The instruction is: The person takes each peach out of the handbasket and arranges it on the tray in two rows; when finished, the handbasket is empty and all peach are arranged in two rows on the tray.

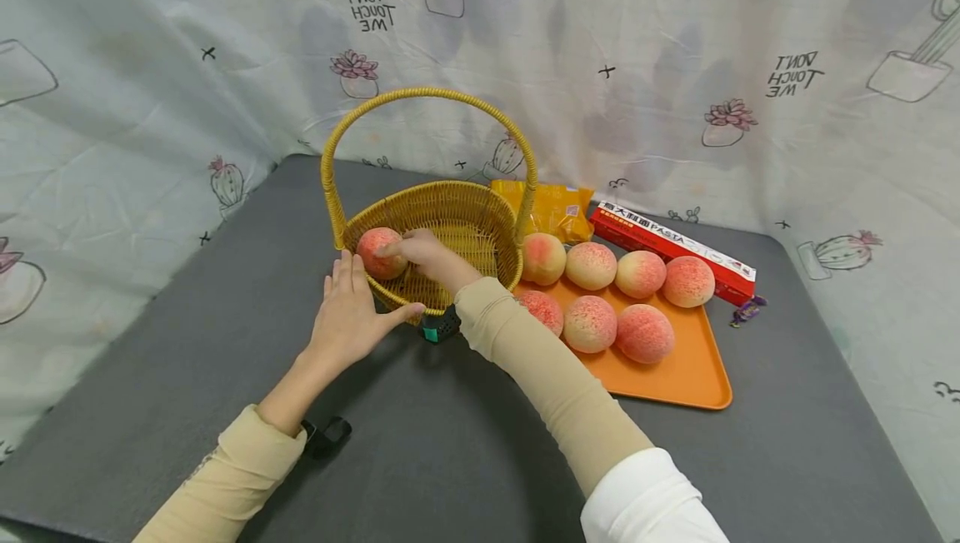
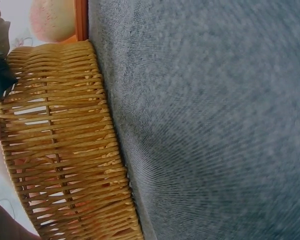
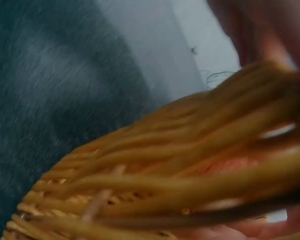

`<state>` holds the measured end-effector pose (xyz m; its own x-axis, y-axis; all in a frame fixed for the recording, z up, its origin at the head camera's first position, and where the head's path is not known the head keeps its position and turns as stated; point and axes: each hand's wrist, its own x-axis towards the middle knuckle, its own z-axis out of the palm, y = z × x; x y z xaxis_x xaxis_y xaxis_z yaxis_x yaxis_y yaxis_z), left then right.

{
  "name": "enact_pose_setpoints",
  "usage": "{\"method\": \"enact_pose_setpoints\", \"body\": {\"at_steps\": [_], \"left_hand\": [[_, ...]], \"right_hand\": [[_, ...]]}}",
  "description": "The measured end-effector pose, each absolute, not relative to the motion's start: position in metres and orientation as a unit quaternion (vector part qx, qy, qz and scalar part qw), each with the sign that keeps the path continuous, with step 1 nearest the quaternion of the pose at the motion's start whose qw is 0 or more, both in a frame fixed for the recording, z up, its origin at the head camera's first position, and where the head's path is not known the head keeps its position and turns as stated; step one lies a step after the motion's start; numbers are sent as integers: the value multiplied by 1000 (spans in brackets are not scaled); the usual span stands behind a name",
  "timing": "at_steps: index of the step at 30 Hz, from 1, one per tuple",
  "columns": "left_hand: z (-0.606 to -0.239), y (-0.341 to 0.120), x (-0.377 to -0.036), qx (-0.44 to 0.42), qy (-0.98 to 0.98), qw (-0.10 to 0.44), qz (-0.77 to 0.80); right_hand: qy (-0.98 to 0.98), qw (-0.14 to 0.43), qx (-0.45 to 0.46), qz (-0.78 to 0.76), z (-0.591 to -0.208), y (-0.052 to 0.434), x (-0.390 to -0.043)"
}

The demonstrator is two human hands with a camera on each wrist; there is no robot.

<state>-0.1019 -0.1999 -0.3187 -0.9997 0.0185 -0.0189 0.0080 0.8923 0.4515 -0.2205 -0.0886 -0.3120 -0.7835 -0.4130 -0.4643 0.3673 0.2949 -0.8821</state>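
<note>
A yellow woven basket (image 1: 480, 231) with a tall arched handle stands on the table. Inside it, at the left end, my right hand (image 1: 429, 255) holds a red-and-yellow peach (image 1: 381, 253), the thumb lying on top. My left hand (image 1: 348, 320) rests against the basket's near left rim with its fingers straight and thumb spread out. In the left wrist view the woven side of the basket (image 2: 65, 145) fills the left part. Through the weave in the right wrist view, some of the red peach (image 3: 230, 166) shows; much of the right hand is hidden there.
Right of the basket, an orange tray (image 1: 675, 381) bears several peaches (image 1: 590, 323) in two rows. Behind it lie a yellow packet (image 1: 558, 208), a red pasta box (image 1: 675, 247) and a small purple-wrapped candy (image 1: 747, 311). A printed curtain (image 1: 262, 52) hangs around the grey table (image 1: 187, 343).
</note>
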Motion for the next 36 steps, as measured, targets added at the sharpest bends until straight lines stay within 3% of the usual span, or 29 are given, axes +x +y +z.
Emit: {"method": "enact_pose_setpoints", "body": {"at_steps": [7,15,26,36], "left_hand": [[-317,-199,-101,10,973,10,232],[-317,-198,-102,8,973,13,228],[-314,-198,-102,2,973,20,230],[-312,-198,-102,-4,971,32,235]], "right_hand": [[780,269,-38,-563,-321,-90,-217],[791,180,26,-584,-314,-80,-218],[636,239,30,-733,-288,-54,-221],[505,227,38,-832,-263,-18,-220]]}}
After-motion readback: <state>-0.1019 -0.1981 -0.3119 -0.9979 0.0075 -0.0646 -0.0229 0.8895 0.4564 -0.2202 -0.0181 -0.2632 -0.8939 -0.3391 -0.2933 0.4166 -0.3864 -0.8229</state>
